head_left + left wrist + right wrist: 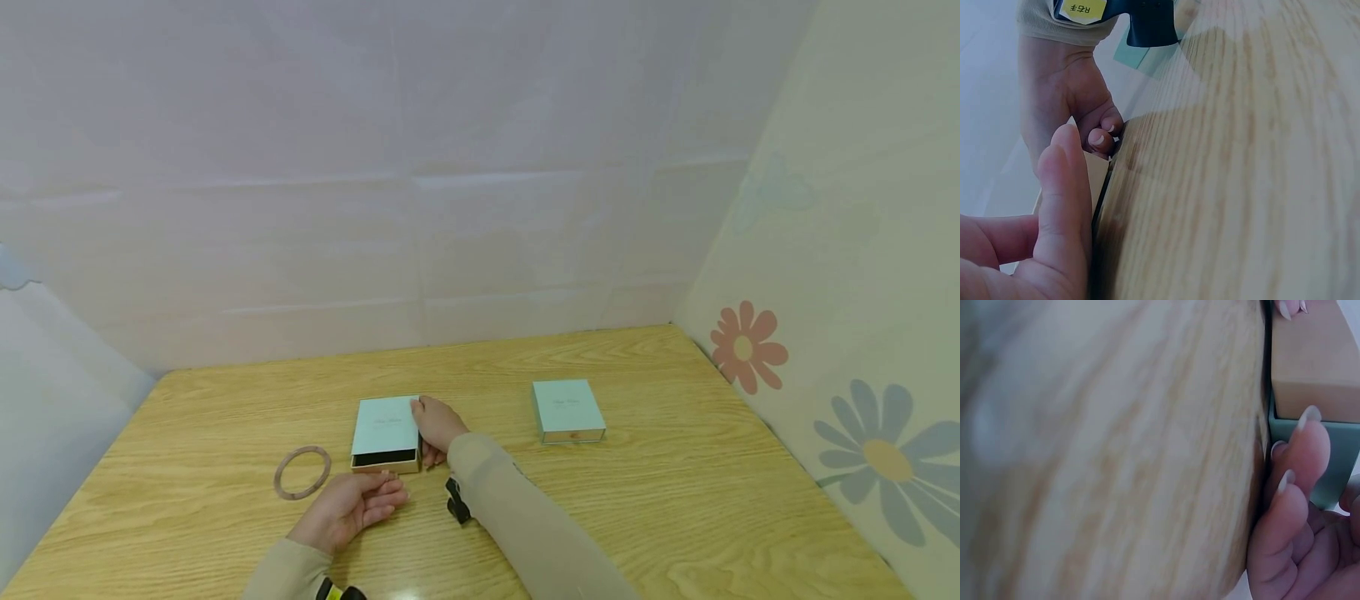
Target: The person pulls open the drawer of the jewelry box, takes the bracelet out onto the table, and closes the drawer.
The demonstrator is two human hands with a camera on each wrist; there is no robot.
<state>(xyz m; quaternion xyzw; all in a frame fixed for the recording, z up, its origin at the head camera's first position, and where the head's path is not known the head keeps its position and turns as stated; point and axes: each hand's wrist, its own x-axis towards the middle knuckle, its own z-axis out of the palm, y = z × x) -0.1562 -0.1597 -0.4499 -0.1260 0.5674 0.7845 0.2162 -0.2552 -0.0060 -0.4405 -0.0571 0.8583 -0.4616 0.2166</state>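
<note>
Evidently the mint drawer-style gift box (pixel 386 423) in front of you lies flat on the wooden table (pixel 675 508), left of centre, with its beige inner drawer (pixel 386 468) standing partly out towards you and a strip of dark lining showing. Your right hand (pixel 439 425) holds the sleeve at its right side, the thumb over the top face and the other fingers curled low along the wall, down by the tabletop. That hold probably steadies the sleeve, since it leaves the near end, where the drawer comes out, uncovered. Your left hand (pixel 358 505) is palm inward with fingers loosely extended, tips at the drawer's front edge; no firm pinch shows, so it seems to touch the drawer rather than grip it. Coming from the near side suits that place, as the drawer faces you.

Your right forearm slants in from the lower right, its wrist bent so the hand wraps the box from the side; your left forearm rises from below, low to the table. Just left of the box, apart from it and near your left hand, a pinkish bangle (pixel 328 465) lies flat. Well to the right sits a second mint gift box (pixel 567 407), its drawer front turned towards you.
</note>
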